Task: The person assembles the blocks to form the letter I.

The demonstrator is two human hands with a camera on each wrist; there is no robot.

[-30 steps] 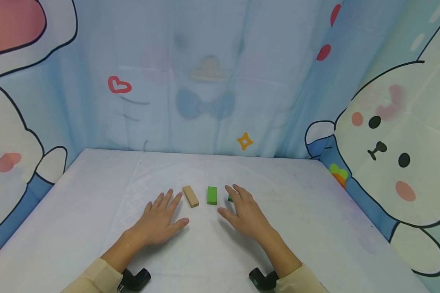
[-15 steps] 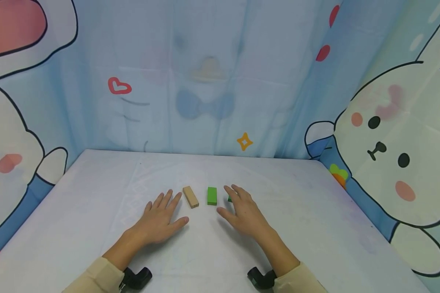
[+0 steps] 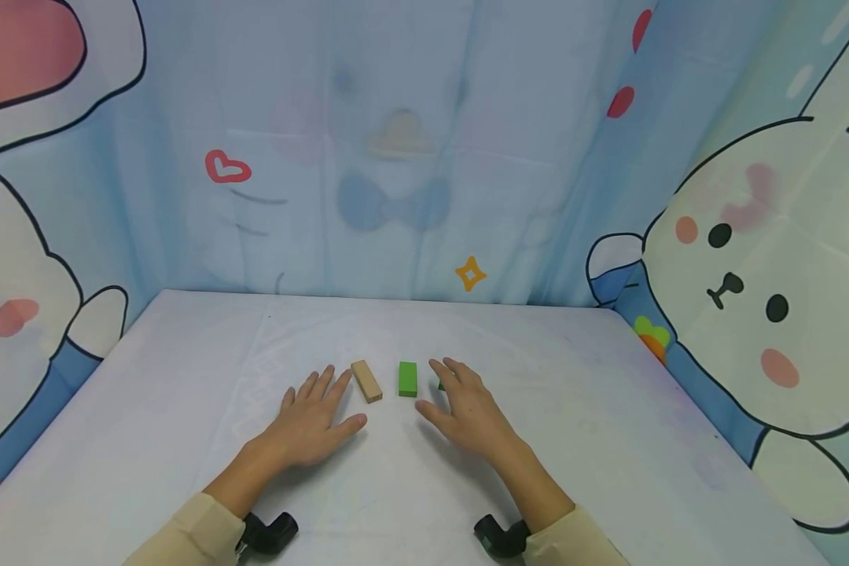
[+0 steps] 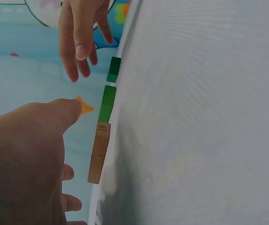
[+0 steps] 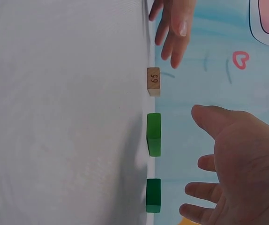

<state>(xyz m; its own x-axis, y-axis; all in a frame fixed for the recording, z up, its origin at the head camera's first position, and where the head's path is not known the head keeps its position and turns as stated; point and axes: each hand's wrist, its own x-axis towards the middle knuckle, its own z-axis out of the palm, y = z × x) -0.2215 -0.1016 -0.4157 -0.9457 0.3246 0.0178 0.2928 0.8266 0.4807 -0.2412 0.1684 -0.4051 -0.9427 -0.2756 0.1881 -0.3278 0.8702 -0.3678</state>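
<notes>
My left hand (image 3: 310, 428), right hand (image 3: 470, 415) hung spread, empty. Risk: low sweep could have knocked nearby tan block (image 3: 366, 381), dark green block (image 5: 153, 193) askew.

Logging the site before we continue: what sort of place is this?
Probably an indoor tabletop recording setup, though the wider room is out of view: a blue cartoon-print curtain hangs behind a white table, with black wrist-worn devices in shot.
</notes>
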